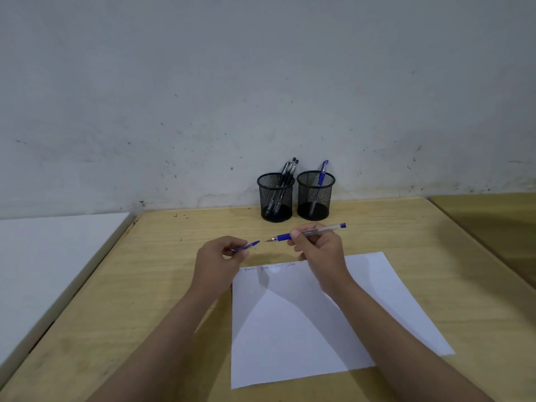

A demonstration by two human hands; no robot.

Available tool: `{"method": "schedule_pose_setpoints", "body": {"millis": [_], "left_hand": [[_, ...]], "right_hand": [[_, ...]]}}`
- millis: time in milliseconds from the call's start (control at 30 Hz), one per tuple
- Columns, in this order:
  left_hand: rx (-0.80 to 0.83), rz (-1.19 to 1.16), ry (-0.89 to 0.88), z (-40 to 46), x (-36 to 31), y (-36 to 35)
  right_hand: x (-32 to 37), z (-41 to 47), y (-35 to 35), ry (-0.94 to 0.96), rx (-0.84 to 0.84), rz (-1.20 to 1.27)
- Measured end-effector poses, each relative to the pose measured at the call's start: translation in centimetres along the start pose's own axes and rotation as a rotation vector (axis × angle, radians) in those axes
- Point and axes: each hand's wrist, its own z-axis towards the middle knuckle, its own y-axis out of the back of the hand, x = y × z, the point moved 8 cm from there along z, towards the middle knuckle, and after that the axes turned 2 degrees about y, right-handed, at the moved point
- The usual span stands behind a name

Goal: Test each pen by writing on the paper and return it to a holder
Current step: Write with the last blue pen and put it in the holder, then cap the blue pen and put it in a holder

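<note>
Right hand [317,250] has its fingers clamped on a blue pen [307,233], uncapped, tip pointing left, held above the table [162,285] just past the paper's far edge. Left hand [217,264] pinches the blue cap [250,245], its end close to the pen tip but apart. White paper [304,338] lies flat under both forearms (faint scribbles along its top edge). Two black mesh holders at the wall: left holder [275,198] with black pens [285,177], right holder [315,195] with one blue pen [322,173].
</note>
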Motion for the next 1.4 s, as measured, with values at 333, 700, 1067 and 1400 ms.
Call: {"method": "schedule_pose_setpoints", "body": {"millis": [333, 700, 1067, 1400], "left_hand": [[0.058, -0.085, -0.071, -1.5, -2.8, -0.4], [-0.017, -0.082, -0.18, -2.9, -5.0, 1.0], [-0.037, 0.013, -0.231, -2.4, -6.8, 0.5], [0.035, 0.054, -0.285, -0.9, -7.7, 0.1]], "right_hand": [[2.3, -0.8, -1.5, 0.104, 0.118, -0.11], [2.6, -1.5, -2.3, 0.045, 0.138, -0.032], [2.4, -0.9, -1.0, 0.021, -0.026, -0.314], [5.9, -0.9, -2.7, 0.557, 0.258, -0.669]]}}
